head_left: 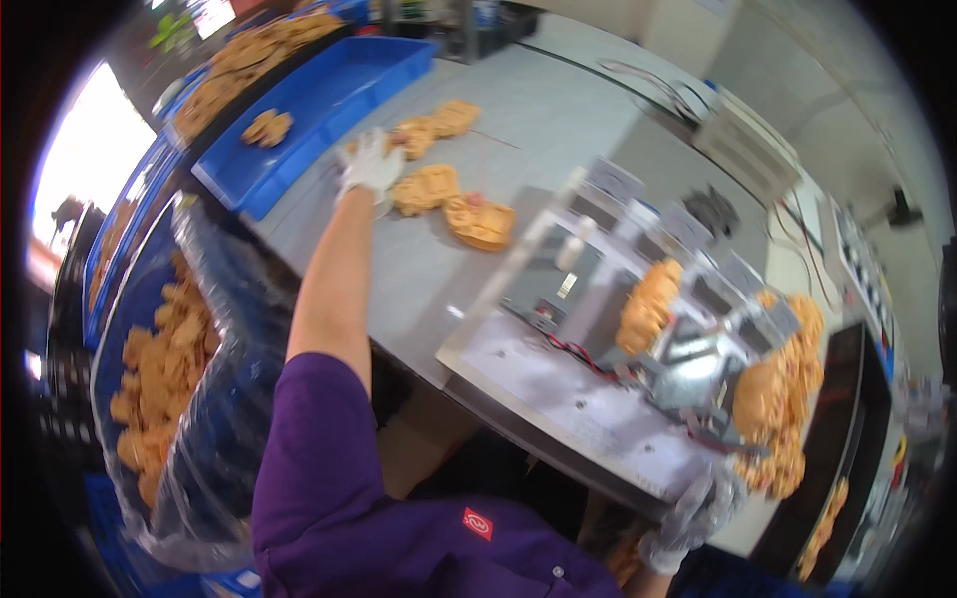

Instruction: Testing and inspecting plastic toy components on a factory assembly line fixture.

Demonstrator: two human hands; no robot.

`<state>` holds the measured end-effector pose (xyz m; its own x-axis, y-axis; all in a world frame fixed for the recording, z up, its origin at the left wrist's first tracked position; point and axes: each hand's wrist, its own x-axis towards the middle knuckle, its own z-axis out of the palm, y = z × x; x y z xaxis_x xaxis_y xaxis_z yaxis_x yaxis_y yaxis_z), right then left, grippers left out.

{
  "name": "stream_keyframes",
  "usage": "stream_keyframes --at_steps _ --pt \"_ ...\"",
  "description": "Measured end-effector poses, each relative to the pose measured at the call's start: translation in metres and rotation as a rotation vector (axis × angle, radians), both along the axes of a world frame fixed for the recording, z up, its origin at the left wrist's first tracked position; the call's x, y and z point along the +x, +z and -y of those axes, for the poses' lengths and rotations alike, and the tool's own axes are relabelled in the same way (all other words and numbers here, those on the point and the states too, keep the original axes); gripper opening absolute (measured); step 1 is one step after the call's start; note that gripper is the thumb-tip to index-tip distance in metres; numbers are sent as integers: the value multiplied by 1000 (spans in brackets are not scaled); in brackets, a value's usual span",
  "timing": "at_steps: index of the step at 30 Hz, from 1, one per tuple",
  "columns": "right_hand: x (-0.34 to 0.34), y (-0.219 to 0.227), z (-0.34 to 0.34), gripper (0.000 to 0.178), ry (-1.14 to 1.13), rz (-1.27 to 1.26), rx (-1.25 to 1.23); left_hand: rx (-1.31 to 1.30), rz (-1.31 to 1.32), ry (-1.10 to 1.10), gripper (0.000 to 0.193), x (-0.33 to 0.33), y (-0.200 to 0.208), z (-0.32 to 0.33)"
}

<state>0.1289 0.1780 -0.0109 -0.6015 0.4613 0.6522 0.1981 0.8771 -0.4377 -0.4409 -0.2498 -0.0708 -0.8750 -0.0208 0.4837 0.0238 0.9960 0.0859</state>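
My left hand (371, 167), in a white glove, stretches far over the grey table with its fingers apart. It is beside a tan moulded piece (414, 137), partly covering the near end of that row. Closer in lie two more tan moulded pieces, one (426, 189) beside my wrist and one (480, 221) with a small pinkish spot. My right hand (698, 513), in a pale, filmy glove, is low at the near right corner of a white fixture board (558, 399); its fingers are blurred. A tan piece (650, 306) sits in the fixture among metal blocks and wires.
A blue tray (299, 149) holds a small tan piece. A plastic-lined bin (164, 389) of tan pieces stands at left. More tan pieces are heaped right of the fixture (783, 389), beside a black tray (837, 439). A beige box (748, 145) with cables stands at the back.
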Motion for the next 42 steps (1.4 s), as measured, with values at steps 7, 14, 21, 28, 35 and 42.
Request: stream_keyframes --at_steps 7,14,21,28,35,42 --pt "8 23 5 70 281 -664 -946 -308 -19 -72 38 47 7 54" --pt "55 28 -17 81 1142 -1166 -1840 588 571 -189 37 95 -3 3" --pt "51 25 -9 86 1195 -950 -1743 648 245 -717 36 235 41 -60" --pt "90 8 -20 79 1252 -806 -1547 730 -189 -44 42 257 22 -56" --pt "87 2 -7 81 880 -785 -1500 256 435 268 101 254 48 -102" --pt "85 3 11 63 323 -415 -964 82 -630 19 87 270 49 -78"
